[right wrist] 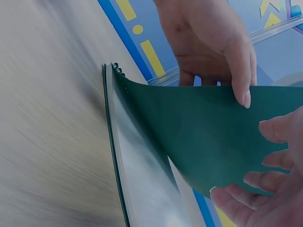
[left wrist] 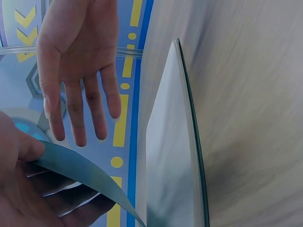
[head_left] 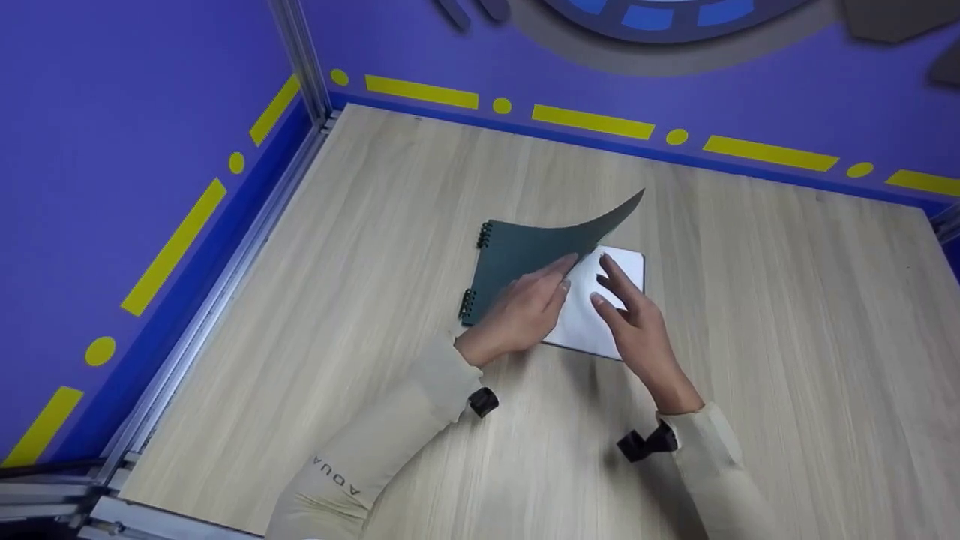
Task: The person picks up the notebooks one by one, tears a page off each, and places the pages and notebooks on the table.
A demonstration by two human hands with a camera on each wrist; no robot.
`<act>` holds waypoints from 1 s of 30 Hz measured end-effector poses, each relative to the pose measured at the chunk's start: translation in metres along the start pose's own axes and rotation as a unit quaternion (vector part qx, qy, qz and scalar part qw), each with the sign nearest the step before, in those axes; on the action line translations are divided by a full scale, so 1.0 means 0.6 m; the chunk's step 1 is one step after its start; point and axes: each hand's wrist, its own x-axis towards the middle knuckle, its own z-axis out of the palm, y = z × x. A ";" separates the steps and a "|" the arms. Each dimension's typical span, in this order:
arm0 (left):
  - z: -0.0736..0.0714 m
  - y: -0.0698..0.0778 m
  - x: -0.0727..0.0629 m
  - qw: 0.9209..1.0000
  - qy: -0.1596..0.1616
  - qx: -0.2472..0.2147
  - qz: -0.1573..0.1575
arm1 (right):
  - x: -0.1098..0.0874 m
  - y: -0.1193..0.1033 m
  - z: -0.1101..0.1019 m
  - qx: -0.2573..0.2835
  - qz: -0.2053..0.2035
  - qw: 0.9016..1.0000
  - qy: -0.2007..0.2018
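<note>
A spiral notebook [head_left: 510,251] lies on the table, its dark green front cover [right wrist: 203,123] lifted and bent up along the free edge. White paper [head_left: 589,319] shows beneath. My left hand [head_left: 529,304] pinches the cover's near edge, thumb on the inner face and fingers behind, as both wrist views show. To the right, my right hand [head_left: 641,326] hovers over the white page with fingers spread and grips nothing. In the right wrist view the right fingertips [right wrist: 270,130] are near the cover; whether they touch it I cannot tell.
The notebook rests on a light wood-grain table [head_left: 787,315]. Blue walls [head_left: 187,90] with yellow marks stand at the left and back, with a metal rail [head_left: 202,311] along the left edge. Black mounts [head_left: 484,403] sit at both sleeves' cuffs.
</note>
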 end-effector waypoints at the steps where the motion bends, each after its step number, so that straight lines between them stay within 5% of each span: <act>1: -0.002 0.001 -0.001 1.000 0.003 0.001 0.002 | 0.000 0.000 0.000 -0.001 -0.001 1.000 0.000; 30: -0.061 0.000 -0.021 0.991 0.126 -0.031 0.043 | -0.002 0.005 -0.003 0.001 0.016 1.000 -0.011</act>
